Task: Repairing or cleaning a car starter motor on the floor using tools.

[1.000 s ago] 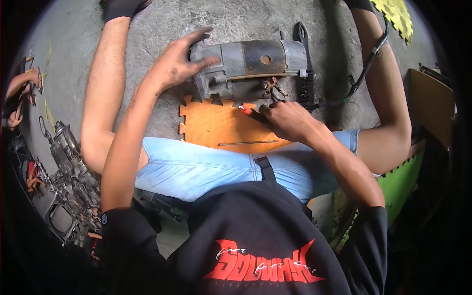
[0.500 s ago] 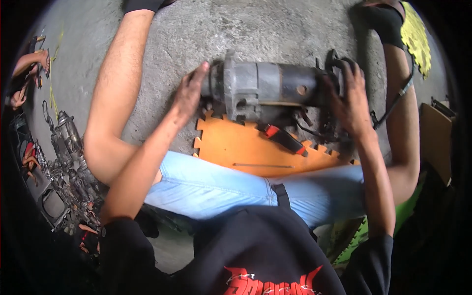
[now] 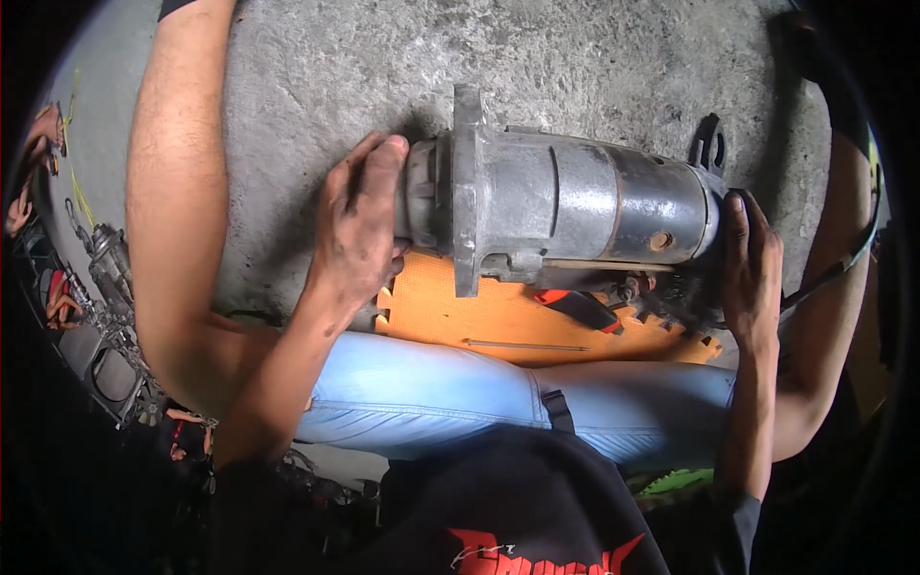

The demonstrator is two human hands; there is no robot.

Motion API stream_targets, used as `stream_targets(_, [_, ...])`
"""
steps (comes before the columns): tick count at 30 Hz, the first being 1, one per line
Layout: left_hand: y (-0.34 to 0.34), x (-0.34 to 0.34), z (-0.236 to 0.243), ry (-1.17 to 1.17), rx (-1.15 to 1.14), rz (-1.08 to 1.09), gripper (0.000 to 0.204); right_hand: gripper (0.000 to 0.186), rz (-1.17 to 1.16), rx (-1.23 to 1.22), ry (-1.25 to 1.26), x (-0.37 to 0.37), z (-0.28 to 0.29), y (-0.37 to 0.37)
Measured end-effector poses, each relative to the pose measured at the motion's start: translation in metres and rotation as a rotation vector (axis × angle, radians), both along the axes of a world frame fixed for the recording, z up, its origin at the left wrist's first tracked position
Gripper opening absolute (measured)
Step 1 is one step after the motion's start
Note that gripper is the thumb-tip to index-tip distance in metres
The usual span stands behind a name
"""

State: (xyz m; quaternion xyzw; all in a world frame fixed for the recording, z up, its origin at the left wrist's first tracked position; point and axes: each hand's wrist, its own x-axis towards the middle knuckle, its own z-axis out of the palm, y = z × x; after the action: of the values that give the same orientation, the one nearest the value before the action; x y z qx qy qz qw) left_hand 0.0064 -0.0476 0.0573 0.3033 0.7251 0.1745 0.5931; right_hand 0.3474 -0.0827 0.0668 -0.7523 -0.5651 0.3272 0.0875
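A grey metal cylindrical starter motor [image 3: 585,201], with a square flange and dark right section, lies horizontally above the orange foam mat [image 3: 436,302]. My left hand [image 3: 359,225] is wrapped round its left end, beside the flange. My right hand [image 3: 752,259] holds its right end, fingers partly hidden in shadow. Under the motor's lower edge are a red-and-black hand tool [image 3: 580,309] and some dark fittings. A thin metal rod [image 3: 527,345] rests on the mat. A black slotted piece [image 3: 709,139] pokes out behind the motor's right end.
My bent legs [image 3: 182,144] frame the concrete floor [image 3: 335,67] on both sides. At far left lie several greasy metal parts [image 3: 115,307]; another person's limbs [image 3: 29,182] show at the rim. A green foam mat [image 3: 676,484] lies behind my right thigh, and a dark cable [image 3: 824,278] crosses my right leg.
My right hand has left the red-and-black tool and taken the motor's right end. The motor has shifted down and rightward in view, showing its flange; my left hand went with it.
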Motion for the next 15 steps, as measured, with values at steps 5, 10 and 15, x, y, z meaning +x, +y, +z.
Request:
stream_targets(5, [0.001, -0.005, 0.001, -0.033, 0.023, -0.098, 0.042, 0.041, -0.036, -0.057, -0.025, -0.004, 0.003, 0.002])
stream_targets(10, [0.0, 0.003, 0.004, 0.036, -0.07, -0.01, 0.05, 0.036, -0.009, -0.015, -0.024, -0.003, 0.0, 0.001])
stream_targets(15, [0.0, 0.002, 0.005, 0.01, -0.063, 0.028, 0.048, 0.034, 0.006, 0.041, -0.051, -0.001, -0.007, 0.002])
